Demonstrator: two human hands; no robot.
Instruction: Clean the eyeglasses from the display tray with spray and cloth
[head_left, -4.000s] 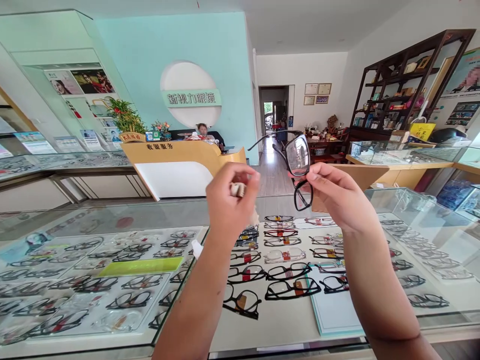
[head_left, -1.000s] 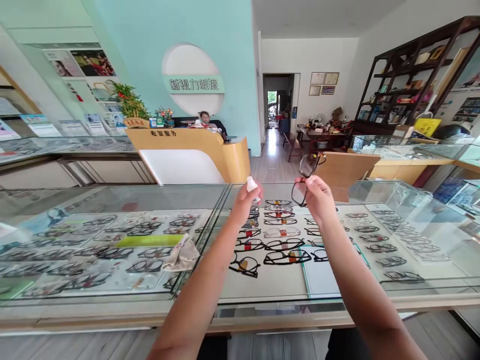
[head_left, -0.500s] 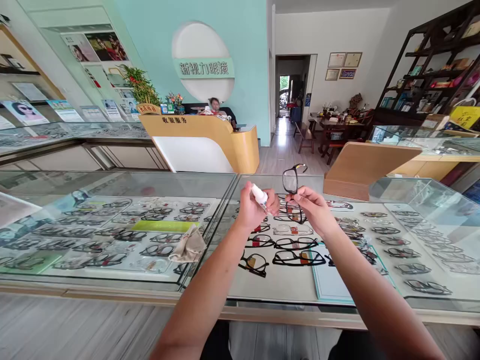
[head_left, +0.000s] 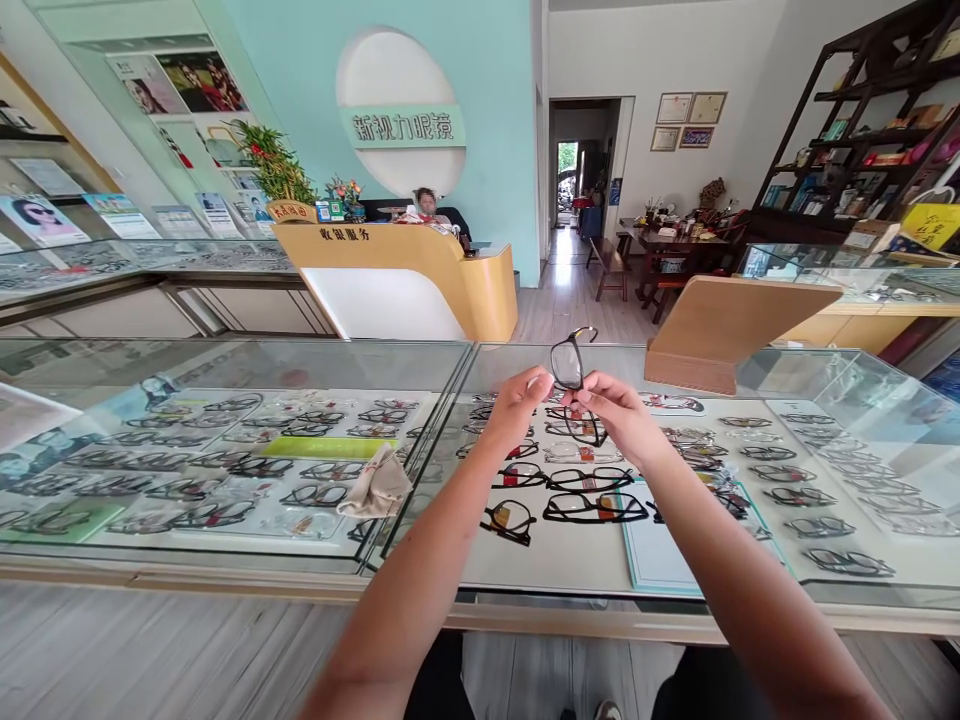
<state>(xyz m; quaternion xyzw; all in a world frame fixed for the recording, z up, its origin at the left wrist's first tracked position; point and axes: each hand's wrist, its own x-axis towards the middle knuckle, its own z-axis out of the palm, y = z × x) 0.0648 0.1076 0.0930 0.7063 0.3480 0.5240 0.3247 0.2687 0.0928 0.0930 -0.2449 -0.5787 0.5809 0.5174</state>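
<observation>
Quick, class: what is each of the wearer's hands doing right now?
Left hand: closed on a small white item, mostly hidden.
Right hand: closed, holding black-framed glasses.

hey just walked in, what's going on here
A person stands at a glass display counter, holding black-framed glasses up in the right hand. The left hand, close beside them, grips a small white object, mostly hidden by its fingers. A crumpled beige cloth lies on the counter to the left, and rows of other frames are laid out under the glass. Farther back, someone is behind the desk.
</observation>
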